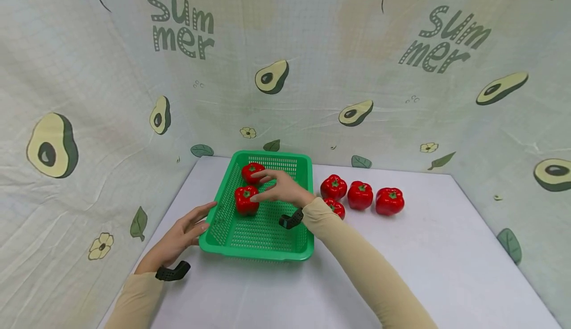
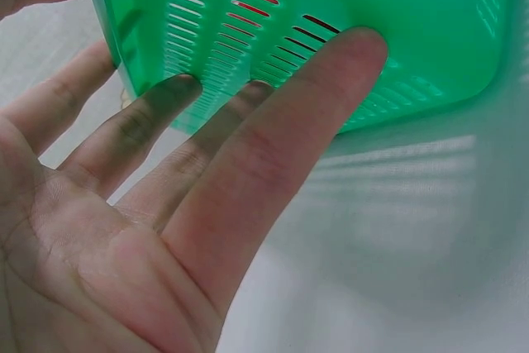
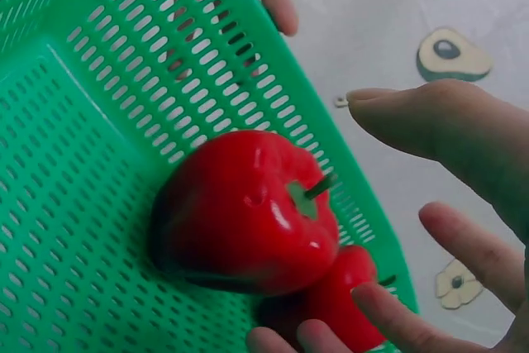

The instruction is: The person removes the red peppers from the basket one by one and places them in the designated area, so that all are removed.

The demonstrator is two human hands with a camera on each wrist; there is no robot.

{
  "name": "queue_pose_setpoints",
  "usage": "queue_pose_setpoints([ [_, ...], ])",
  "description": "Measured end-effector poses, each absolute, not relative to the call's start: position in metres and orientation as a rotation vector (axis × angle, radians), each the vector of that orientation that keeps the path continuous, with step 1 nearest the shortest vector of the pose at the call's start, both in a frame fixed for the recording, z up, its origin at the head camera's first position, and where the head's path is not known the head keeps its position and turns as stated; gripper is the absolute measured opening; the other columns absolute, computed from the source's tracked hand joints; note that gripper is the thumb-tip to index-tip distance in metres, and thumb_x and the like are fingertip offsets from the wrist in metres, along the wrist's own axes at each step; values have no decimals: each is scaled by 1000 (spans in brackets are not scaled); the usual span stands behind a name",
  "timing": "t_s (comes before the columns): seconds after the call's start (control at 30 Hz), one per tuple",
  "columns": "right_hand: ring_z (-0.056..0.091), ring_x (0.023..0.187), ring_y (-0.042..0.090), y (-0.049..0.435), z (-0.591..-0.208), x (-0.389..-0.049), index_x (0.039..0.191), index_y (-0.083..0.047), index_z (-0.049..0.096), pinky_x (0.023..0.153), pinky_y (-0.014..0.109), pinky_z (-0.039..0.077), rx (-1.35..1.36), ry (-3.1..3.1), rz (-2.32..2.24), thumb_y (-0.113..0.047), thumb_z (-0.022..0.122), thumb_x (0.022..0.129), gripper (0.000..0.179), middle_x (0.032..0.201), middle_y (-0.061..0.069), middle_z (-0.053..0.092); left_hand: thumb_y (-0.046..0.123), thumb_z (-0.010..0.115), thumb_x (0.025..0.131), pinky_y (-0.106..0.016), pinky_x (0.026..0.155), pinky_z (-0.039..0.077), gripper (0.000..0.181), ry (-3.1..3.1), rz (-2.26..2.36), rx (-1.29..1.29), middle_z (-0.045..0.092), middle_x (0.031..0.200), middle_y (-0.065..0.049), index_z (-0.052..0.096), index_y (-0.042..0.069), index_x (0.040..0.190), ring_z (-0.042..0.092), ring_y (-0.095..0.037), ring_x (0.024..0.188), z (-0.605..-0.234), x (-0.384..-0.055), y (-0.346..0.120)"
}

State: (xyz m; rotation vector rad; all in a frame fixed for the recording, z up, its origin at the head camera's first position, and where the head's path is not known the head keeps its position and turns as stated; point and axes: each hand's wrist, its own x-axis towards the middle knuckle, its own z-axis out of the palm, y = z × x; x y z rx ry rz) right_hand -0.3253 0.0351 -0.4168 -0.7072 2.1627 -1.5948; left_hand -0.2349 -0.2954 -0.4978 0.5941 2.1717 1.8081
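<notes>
Two hands [image 1: 180, 236] [image 1: 283, 189], one basket [image 1: 258, 254] (six peppers [image 1: 253, 171] [image 1: 244, 201] [image 1: 333, 187] [image 1: 336, 208] [image 1: 360, 196] [image 1: 389, 202]).

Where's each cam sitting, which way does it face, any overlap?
Head: on the head, facing forward and down at the green basket; shows both forearms, left hand touching the basket's side, right hand over it.
Left wrist: on that wrist, facing the basket's outer wall; shows left-hand fingers.
Right wrist: on that wrist, facing into the basket; shows fingers of both hands.
Shared: head and right wrist both show two red peppers inside.
</notes>
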Motion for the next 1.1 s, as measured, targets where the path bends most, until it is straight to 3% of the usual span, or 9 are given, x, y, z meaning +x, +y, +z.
queue_pose_setpoints([
  [0.43,46,124,36,14,-431,-333,137,-19,61,89,58,49,-593,2121,-1555,-16,85,81,61,138,21,47,15,46,107,-48,83,54,53,2194,1788,556,22,161,-15,31,26,157,52,-17,127,-497,-234,-295],
  [0.7,48,120,36,8,-435,-334,140,-9,57,86,59,51,-586,2150,-1524,-10,84,80,66,133,20,50,15,46,107,-48,83,54,53,2189,1793,563,22,161,-15,31,25,157,54,-19,125,-499,-234,-294],
  [1.1,50,119,36,2,-444,-337,137,-9,60,85,54,53,-553,2153,-1529,-11,86,79,64,132,15,49,14,45,107,-48,81,55,54,2169,1806,599,21,161,-16,29,25,158,56,-22,124,-501,-235,-296],
])
